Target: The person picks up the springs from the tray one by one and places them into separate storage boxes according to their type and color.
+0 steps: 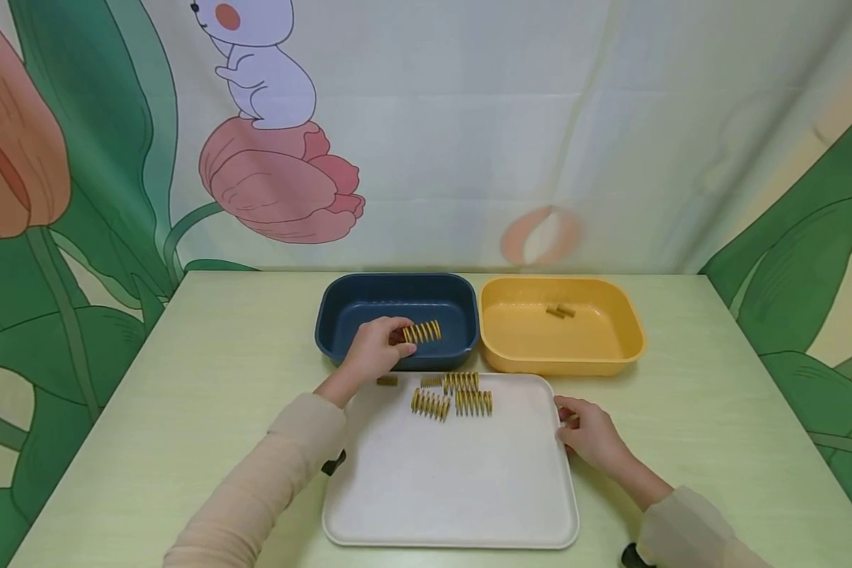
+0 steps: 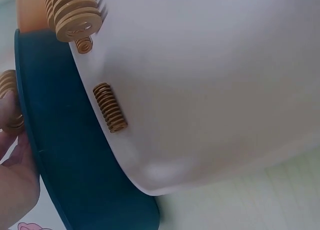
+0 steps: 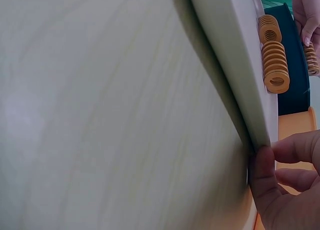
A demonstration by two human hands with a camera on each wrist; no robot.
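Note:
Over the front part of the dark blue bin, my left hand pinches a large yellow coil spring between thumb and fingers. My right hand grips the right rim of the white tray, its thumb and fingers on the edge in the right wrist view. Near the tray's far edge lie three large coil springs, one a large spring on the right. Two small springs lie by them: a small spring at the far left corner and another small spring beside the large ones.
A yellow bin stands right of the blue one, with small springs inside. Both bins sit just beyond the tray on the pale green table. Behind the table hangs a printed curtain.

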